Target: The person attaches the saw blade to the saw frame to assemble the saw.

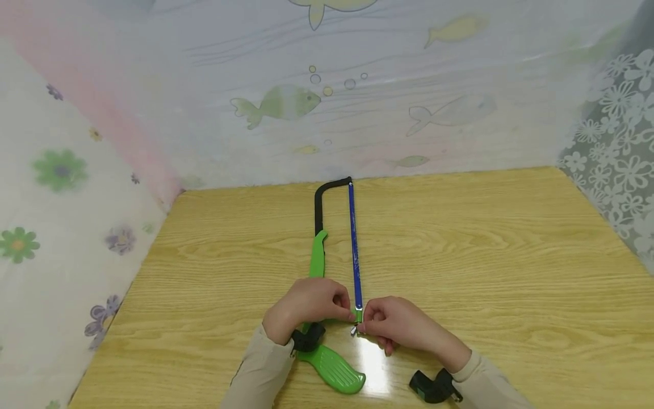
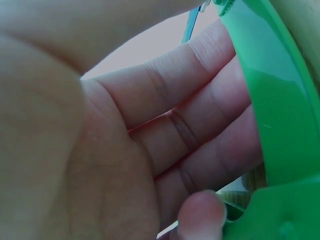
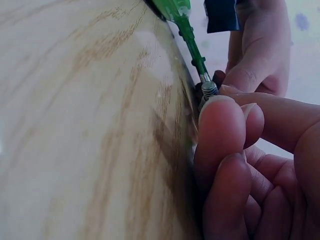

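A hacksaw [image 1: 318, 255] with a green handle [image 1: 334, 369], a black frame and a blue blade [image 1: 354, 250] lies flat on the wooden table [image 1: 485, 255], blade pointing away from me. My left hand [image 1: 306, 307] holds the saw where the blade meets the handle, its fingers [image 2: 190, 125] curled against the green plastic [image 2: 280, 100]. My right hand [image 1: 398, 324] pinches the small threaded metal screw [image 3: 208, 90] that sticks out at the blade's near end [image 1: 354, 330]. In the right wrist view my fingertips [image 3: 220, 125] close on that screw, just below the green blade holder [image 3: 185, 25].
Translucent curtains printed with fish [image 1: 278, 102] and flowers [image 1: 58, 167] wall in the table at the back and both sides. A black wrist camera [image 1: 433, 387] sits at my right wrist, near the table's front edge.
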A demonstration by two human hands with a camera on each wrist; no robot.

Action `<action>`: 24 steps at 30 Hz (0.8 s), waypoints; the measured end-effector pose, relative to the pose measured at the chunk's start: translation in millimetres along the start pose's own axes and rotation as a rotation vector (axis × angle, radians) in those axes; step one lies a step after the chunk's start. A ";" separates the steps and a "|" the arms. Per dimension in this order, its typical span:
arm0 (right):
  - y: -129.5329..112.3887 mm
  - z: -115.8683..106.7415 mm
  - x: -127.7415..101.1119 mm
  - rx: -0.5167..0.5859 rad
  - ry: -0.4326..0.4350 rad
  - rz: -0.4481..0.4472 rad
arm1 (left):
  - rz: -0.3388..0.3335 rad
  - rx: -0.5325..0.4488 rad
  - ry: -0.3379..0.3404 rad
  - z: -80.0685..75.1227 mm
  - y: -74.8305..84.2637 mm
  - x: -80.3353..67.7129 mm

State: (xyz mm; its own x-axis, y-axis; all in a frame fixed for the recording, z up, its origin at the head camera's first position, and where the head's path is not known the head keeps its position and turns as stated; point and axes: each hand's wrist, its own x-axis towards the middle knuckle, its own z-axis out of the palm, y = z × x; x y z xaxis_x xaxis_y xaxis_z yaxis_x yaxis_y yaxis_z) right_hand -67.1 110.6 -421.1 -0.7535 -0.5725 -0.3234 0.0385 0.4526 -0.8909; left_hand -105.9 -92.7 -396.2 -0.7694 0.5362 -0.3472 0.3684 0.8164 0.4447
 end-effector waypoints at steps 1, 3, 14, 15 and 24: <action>0.2 0.0 0.0 -0.005 0.001 -0.005 | -0.001 0.000 -0.001 0.1 0.0 0.1; 0.8 -0.3 -0.2 -0.011 0.002 -0.009 | -0.002 -0.002 -0.003 0.1 0.3 0.3; 1.9 0.2 0.0 -0.014 0.004 -0.001 | 0.008 -0.002 0.000 -1.4 1.9 -0.6; 1.7 0.2 0.0 -0.019 0.003 -0.001 | 0.010 -0.003 0.001 -1.4 1.9 -0.9; 0.2 1.5 -0.1 -0.117 0.020 -0.009 | 0.020 -0.004 0.005 -0.9 1.5 -1.8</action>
State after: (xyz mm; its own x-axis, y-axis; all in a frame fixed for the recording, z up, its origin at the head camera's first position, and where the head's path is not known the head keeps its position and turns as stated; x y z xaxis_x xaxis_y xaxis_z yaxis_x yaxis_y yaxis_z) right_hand -66.0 109.7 -421.7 -0.7666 -0.5637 -0.3077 -0.0448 0.5249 -0.8500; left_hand -104.4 -92.6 -394.2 -0.7645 0.5513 -0.3341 0.3813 0.8046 0.4552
